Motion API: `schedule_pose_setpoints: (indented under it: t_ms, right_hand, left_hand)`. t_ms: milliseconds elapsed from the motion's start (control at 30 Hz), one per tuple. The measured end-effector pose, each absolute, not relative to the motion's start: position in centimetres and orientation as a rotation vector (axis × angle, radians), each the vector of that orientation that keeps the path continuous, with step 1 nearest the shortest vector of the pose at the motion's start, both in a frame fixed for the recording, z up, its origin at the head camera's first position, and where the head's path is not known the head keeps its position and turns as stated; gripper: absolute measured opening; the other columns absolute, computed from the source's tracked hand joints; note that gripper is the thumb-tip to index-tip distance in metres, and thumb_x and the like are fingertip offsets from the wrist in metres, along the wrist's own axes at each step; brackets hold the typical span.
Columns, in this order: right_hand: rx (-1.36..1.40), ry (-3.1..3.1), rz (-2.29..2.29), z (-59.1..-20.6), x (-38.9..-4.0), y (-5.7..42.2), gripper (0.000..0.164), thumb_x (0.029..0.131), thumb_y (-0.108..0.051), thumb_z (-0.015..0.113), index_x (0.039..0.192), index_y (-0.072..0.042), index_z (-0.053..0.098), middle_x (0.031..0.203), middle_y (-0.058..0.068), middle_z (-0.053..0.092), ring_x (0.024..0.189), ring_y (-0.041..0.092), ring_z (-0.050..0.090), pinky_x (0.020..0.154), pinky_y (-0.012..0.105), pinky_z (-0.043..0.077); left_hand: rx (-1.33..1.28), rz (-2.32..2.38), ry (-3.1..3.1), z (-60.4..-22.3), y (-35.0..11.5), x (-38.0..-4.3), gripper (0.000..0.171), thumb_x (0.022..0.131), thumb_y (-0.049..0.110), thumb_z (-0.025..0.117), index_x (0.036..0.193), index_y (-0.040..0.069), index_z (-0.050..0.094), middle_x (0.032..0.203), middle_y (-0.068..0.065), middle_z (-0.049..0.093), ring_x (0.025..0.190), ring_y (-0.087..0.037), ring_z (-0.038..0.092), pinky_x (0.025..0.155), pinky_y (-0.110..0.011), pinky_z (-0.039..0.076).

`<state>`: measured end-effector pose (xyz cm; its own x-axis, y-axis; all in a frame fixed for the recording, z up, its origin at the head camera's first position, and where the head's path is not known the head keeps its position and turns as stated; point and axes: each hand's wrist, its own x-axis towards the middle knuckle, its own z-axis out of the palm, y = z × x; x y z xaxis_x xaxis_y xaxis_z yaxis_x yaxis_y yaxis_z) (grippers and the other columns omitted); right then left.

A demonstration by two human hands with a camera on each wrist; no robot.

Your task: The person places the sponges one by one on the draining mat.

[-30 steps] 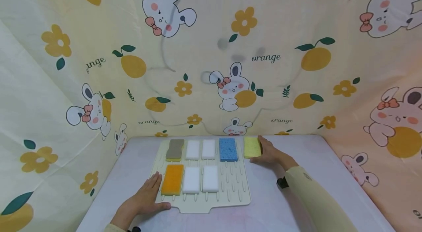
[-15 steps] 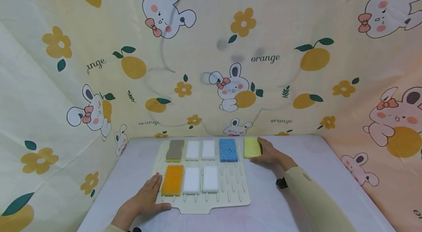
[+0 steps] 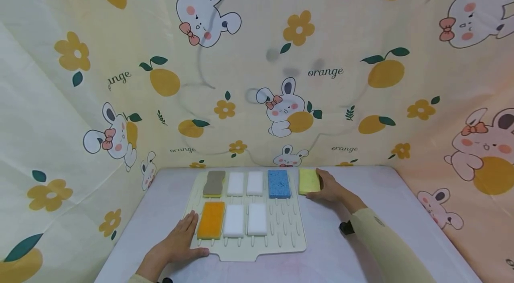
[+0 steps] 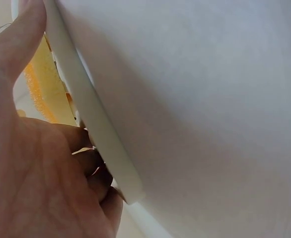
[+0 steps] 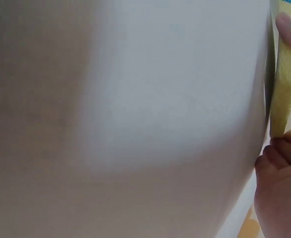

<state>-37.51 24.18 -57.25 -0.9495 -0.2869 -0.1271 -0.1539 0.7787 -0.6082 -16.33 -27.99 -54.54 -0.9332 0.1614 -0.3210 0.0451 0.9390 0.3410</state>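
My left hand [image 3: 176, 243] rests at the front left corner of a cream ridged drying mat [image 3: 237, 256], fingers stretched along its left side and thumb at the front edge. Beside those fingers lies an orange sponge [image 3: 211, 220]. In the left wrist view, the fingertips meet the mat's edge [image 4: 98, 121]. My right hand [image 3: 330, 187] pinches a yellow sponge [image 3: 308, 181] just off the mat's far right corner, thumb on the near end and fingers at the far end. The right wrist view shows this sponge [image 5: 287, 74] edge-on between thumb and fingers.
Along the mat's back row are a grey-topped sponge [image 3: 214, 183], two white sponges [image 3: 235, 184] and a blue sponge [image 3: 279, 184]. Two more white sponges [image 3: 257, 219] lie in the front row. A patterned curtain [image 3: 257, 51] walls off the table's back and sides.
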Motion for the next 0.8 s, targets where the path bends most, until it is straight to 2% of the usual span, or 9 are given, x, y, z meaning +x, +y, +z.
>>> schedule_pose_setpoints:
  t_ms: [533, 800]
  right_hand:
    - [-0.358, 2.774, -0.944, -56.0, -35.3, 24.2, 0.137, 0.08, -0.06, 0.091, 0.17, 0.002, 0.009, 0.174, 0.031, 0.012, 0.16, 0.054, 0.013, 0.127, 0.071, 0.016]
    - [-0.417, 2.793, -0.912, -55.5, -34.0, 23.9, 0.133, 0.082, -0.059, 0.09, 0.17, 0.001, 0.01, 0.175, 0.03, 0.013, 0.16, 0.054, 0.013, 0.126, 0.073, 0.02]
  left_hand:
    - [0.157, 0.444, 2.753, -54.2, -27.6, -16.3, 0.131, 0.081, 0.074, 0.08, 0.166, -0.008, 0.025, 0.175, -0.03, 0.017, 0.162, -0.045, 0.019, 0.132, -0.062, 0.016]
    - [0.143, 0.451, 2.747, -54.1, -27.5, -16.2, 0.131, 0.08, 0.074, 0.08, 0.166, -0.008, 0.025, 0.175, -0.03, 0.016, 0.162, -0.046, 0.018, 0.132, -0.063, 0.016]
